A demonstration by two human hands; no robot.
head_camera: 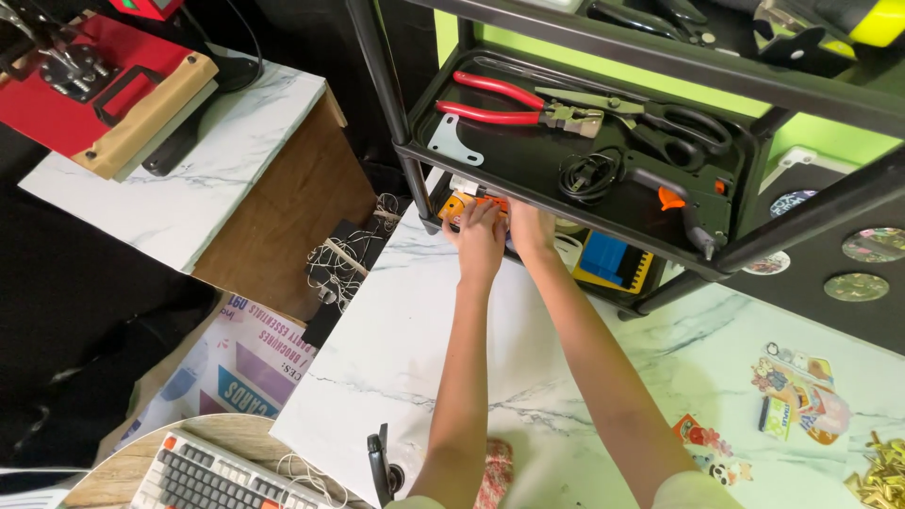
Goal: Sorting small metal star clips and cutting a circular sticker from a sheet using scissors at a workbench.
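Both my arms reach forward across a white marble-look table point(396, 349) to its far edge. My left hand point(478, 240) lies on a small orange object point(456, 204) under the lowest black shelf tray point(490, 162). My right hand point(530, 226) goes under the same tray beside it, its fingers hidden by the tray's front rim. Whether either hand grips the orange object is not visible.
The tray holds red-handled pliers point(495, 102), black scissors point(679, 123), a coiled black cable point(589, 174) and a black glue gun point(683, 203). A blue and yellow item point(613, 262) sits under the shelf. Stickers point(797, 396) lie right; a keyboard point(203, 476) and a red press point(94, 80) left.
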